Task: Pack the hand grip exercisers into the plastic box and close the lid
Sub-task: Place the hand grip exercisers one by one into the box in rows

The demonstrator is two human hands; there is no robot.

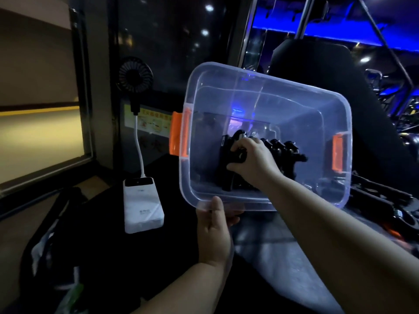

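Right hand gripping exercisers in box, left hand holding rim

Only the person's two arms show, both bare from hand to the picture's edge. The left hand, in the near middle, is broad and fleshy, with a short, rounded thumb and a soft crease at the wrist. The left forearm behind it is smooth and full. The right hand, farther off and to the right, has the same rounded build, its knuckles low and softly marked. The right forearm is thick and smooth to the near right edge. In the dim light, nails and finer detail cannot be told.
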